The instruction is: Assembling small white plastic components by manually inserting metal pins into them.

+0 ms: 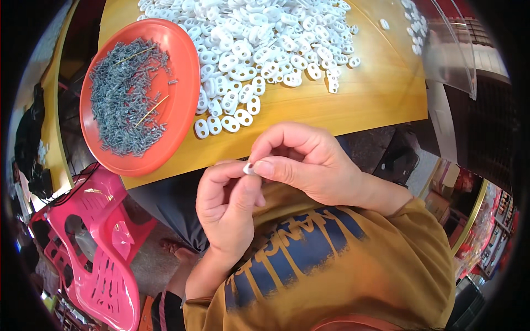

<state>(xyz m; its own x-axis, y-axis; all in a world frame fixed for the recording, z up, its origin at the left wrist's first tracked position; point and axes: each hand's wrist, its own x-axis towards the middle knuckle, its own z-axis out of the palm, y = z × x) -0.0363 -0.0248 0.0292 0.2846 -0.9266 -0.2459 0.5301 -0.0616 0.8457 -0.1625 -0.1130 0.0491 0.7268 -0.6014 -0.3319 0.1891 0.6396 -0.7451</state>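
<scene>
In the head view, a small white plastic piece (248, 169) sits almost at the centre of the dial, just off the near edge of the table and clear of its surface. Both hands meet on it. The left hand (225, 207), reaching in from seven o'clock, pinches it between thumb and bent index finger. The right hand (302, 160), whose forearm comes from four o'clock, grips it from the other side with thumb and index fingertip — the remaining fingers are curled and partly hidden. The fingertips cover most of the piece, so I cannot tell its full shape.

At twelve o'clock a broad heap of white two-hole plastic ovals (259, 41) spreads over the yellow wood-grain table (342, 113). A few of these ovals lie in a short curved row at the heap's near edge, toward eleven o'clock from the hands. At ten o'clock, touching or just beside the heap, stands a round orange-red plastic tray (185, 105) filled with small metal coil springs (127, 94); two thin yellow sticks (152, 111) lie among them.

Toward two o'clock a clear plastic bin (450, 55) stands by the table's far right side, with more white ovals near it. A pink plastic chair (105, 276) is at eight o'clock — below table level.
</scene>
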